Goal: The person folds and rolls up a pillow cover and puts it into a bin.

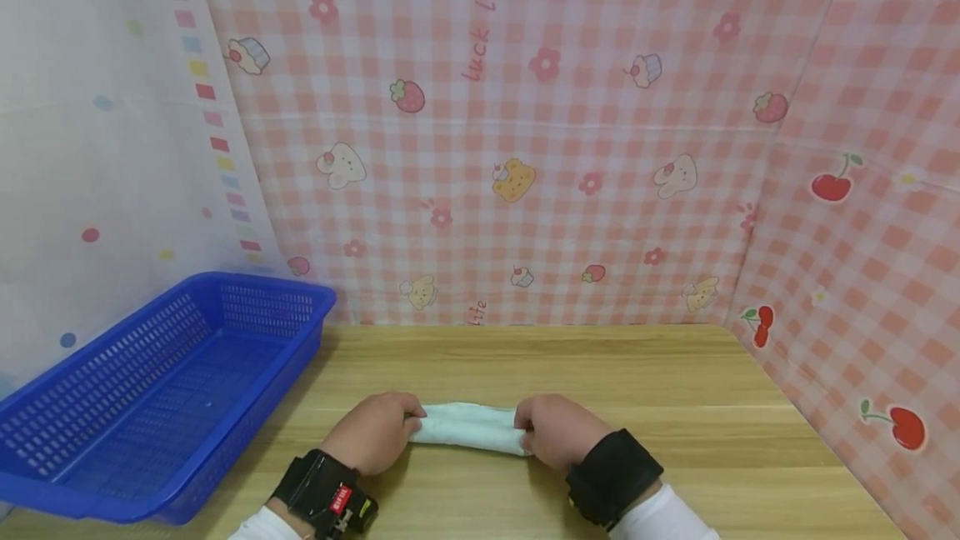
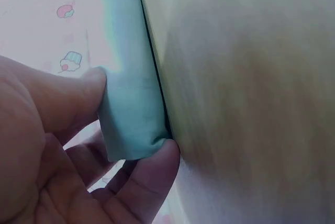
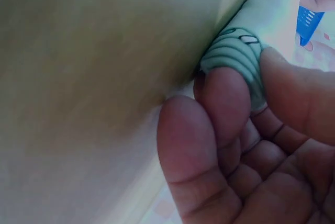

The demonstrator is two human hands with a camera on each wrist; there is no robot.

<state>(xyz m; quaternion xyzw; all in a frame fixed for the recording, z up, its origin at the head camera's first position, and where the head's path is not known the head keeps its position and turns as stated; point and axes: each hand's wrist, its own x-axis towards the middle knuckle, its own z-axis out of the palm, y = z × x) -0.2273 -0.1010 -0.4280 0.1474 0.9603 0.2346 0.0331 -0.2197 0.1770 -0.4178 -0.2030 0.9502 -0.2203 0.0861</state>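
Note:
A pale mint-green cloth (image 1: 468, 432), folded into a narrow strip, lies crosswise on the wooden table near its front. My left hand (image 1: 375, 432) pinches the left end; in the left wrist view the thumb (image 2: 89, 90) presses one face of the cloth (image 2: 131, 77), with fingers round the end corner. At the other end, my right hand (image 1: 558, 432) grips the strip between thumb and fingers. Several stacked layers show at that end of the cloth (image 3: 235, 56) in the right wrist view, along with a bit of printed pattern.
A blue perforated plastic basket (image 1: 247, 407) stands at the left of the wooden table (image 1: 750, 440). Behind and to the right hangs pink checked fabric (image 1: 480, 232) with printed animals and fruit. A white dotted sheet (image 1: 97, 165) hangs on the left.

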